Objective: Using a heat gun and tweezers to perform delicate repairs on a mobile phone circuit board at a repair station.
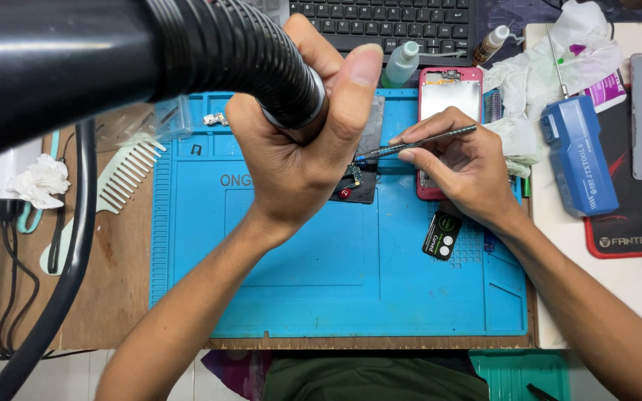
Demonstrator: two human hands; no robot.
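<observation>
Blue mat: a silicone work mat (321, 282) lies on the wooden bench, with the work near its top edge.
Circuit board: a small dark board (352, 180) rests on the mat just below the left hand and is partly hidden by it; green chips and a red dot show at its lower edge.
Left hand: the left hand (302, 141) is closed firmly round the ribbed black nozzle of a hot-air tool (247, 52), which points down toward the board.
Right hand: the right hand (462, 167) pinches thin metal tweezers (417, 142) like a pen, the tip reaching left to the board under the nozzle.
Tweezer tip: whether it holds a part cannot be told, because the thumb and nozzle cover it.
Nearby: an opened pink phone (449, 96) lies just right of the board, touching the right hand; a small bottle (401, 63) stands above it, with crumpled tissue (536, 74) and a blue box (577, 152) further right, and a comb (124, 174) off the mat's left edge.
Doing it well, in my judgement: keep the nozzle upright and steady over one spot, rest the right wrist on the mat, and lift or nudge only lightly with the tweezers so that neighbouring chips are not pushed.
Risk: heat could drift toward the phone or the fingers.
</observation>
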